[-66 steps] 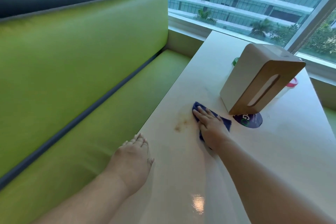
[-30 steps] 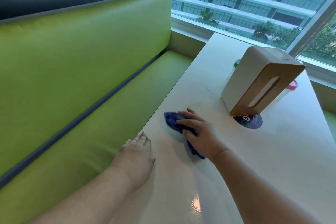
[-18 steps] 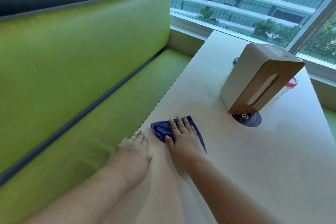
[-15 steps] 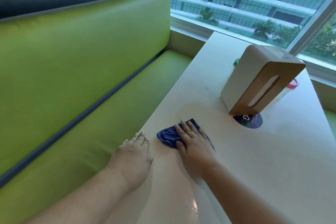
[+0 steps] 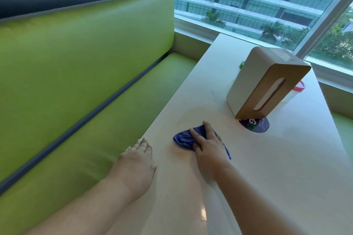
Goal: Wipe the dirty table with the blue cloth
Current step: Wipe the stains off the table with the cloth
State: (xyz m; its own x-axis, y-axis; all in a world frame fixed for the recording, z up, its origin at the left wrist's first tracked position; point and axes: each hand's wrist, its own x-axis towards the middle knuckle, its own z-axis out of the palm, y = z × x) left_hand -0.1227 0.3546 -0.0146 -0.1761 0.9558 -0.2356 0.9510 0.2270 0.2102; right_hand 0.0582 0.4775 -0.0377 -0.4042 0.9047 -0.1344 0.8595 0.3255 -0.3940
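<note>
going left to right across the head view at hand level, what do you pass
green bench seat → left hand → blue cloth pressed under the right hand → tissue box

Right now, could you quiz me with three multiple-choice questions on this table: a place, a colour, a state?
1. Where is the round purple sticker? A) on the window glass B) on the table, at the foot of the tissue box C) on the wall
2. What colour is the bench? A) red B) grey C) green
3. What is the right hand doing with the blue cloth? A) pressing it flat on the table B) holding it in the air C) not touching it
Answers: 1 B, the box's base overlaps its edge; 2 C, seat and backrest are green; 3 A, straight fingers lie on the cloth on the tabletop.
</note>
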